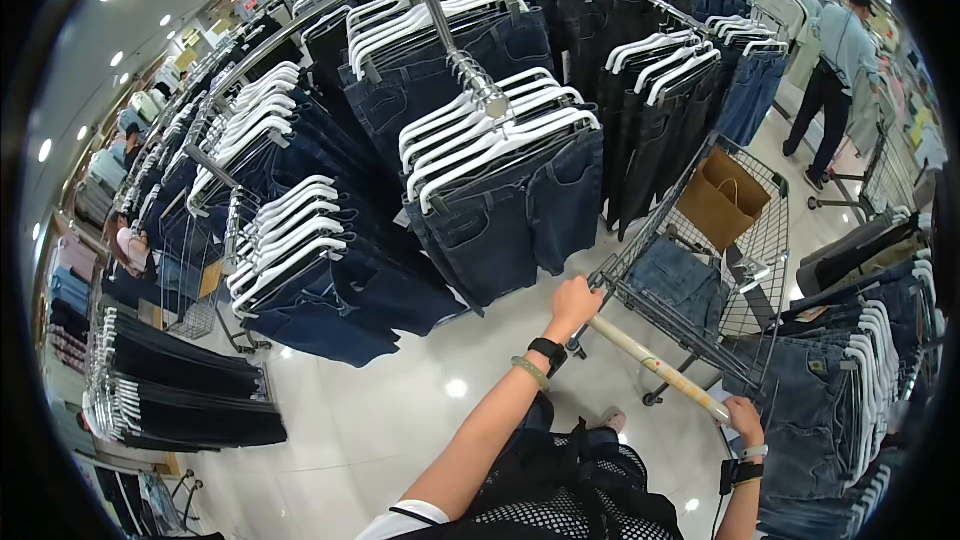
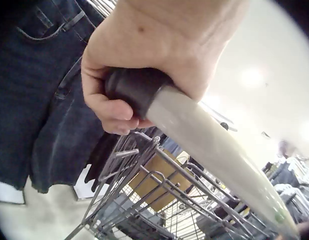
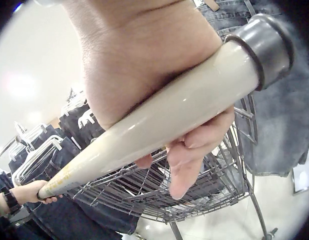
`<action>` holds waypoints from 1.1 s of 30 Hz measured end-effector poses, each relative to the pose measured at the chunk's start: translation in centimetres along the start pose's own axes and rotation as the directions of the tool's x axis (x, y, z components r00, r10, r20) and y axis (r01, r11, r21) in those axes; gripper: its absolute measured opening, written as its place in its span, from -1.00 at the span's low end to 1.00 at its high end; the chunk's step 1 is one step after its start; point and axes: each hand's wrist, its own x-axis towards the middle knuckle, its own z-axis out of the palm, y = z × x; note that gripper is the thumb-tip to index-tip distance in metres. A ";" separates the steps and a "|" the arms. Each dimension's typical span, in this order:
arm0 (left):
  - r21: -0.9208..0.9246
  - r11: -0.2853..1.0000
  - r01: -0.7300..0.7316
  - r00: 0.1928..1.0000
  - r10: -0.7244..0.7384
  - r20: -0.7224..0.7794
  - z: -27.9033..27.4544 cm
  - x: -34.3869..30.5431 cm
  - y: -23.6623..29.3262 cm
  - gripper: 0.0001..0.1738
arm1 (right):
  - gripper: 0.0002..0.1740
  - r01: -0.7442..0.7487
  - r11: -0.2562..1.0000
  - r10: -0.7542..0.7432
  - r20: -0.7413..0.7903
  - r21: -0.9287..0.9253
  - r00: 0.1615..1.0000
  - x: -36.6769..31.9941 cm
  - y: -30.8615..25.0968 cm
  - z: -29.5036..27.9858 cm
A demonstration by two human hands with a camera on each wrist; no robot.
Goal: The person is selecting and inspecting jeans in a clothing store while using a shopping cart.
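My left hand (image 1: 575, 302) grips the left end of a shopping cart's cream handle (image 1: 655, 365). In the left wrist view its fingers (image 2: 114, 110) curl round the black end cap (image 2: 137, 89). Near the other end, my right hand (image 1: 743, 420) holds the same bar, its fingers (image 3: 187, 160) wrapped beneath it, just short of the right black cap (image 3: 274, 52). Ahead of the handle is the wire cart (image 1: 690, 342). Inside it lie folded blue denim (image 1: 675, 275) and a brown paper bag (image 1: 715, 202) with a string handle.
Racks of dark jeans (image 1: 505, 230) on white hangers stand ahead and left of the cart. Grey denim (image 1: 800, 410) hangs close along its right side. A person (image 1: 835, 70) stands beyond, near another cart (image 1: 880, 175). Shiny tiled floor (image 1: 400, 395) runs between the racks.
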 end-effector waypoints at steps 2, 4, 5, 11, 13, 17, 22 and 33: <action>-0.002 1.000 -0.008 1.000 0.008 0.014 -0.9 0.5 -1.1 -0.65 | -0.60 0.041 0.977 -0.056 0.065 0.209 0.996 -0.7 -1.1 1.2; -0.003 1.000 -0.019 1.000 0.020 0.021 -1.9 1.0 -2.1 -0.66 | -0.61 0.000 0.962 -0.028 0.100 0.274 0.995 -1.8 -3.0 2.4; 0.009 0.999 -0.037 0.999 0.037 0.024 -2.4 1.2 -2.7 -0.66 | -0.61 -0.037 0.940 -0.011 0.139 0.338 0.990 -2.2 -3.9 2.9; 0.034 0.995 -0.094 0.995 0.093 0.030 -5.0 2.6 -4.9 -0.66 | -0.57 -0.057 0.941 0.029 0.089 0.334 0.996 -4.3 -7.2 6.9; 0.023 0.994 -0.106 0.994 0.105 0.031 -5.5 2.3 -5.6 -0.67 | -0.56 -0.026 0.938 0.008 0.051 0.346 0.999 -5.6 -7.9 8.1; 0.016 0.993 -0.114 0.993 0.114 0.039 -6.4 2.6 -6.4 -0.67 | -0.55 -0.011 0.960 -0.013 0.082 0.279 0.997 -6.7 -9.3 9.2; -0.010 0.989 -0.149 0.986 0.150 0.072 -6.8 2.8 -7.5 -0.65 | -0.57 -0.142 0.891 0.101 0.117 0.431 0.988 -7.9 -9.4 11.3; -0.005 0.981 -0.195 0.978 0.195 0.072 -7.7 2.1 -8.6 -0.68 | -0.53 -0.168 0.902 0.123 0.137 0.397 0.983 -10.6 -11.4 13.6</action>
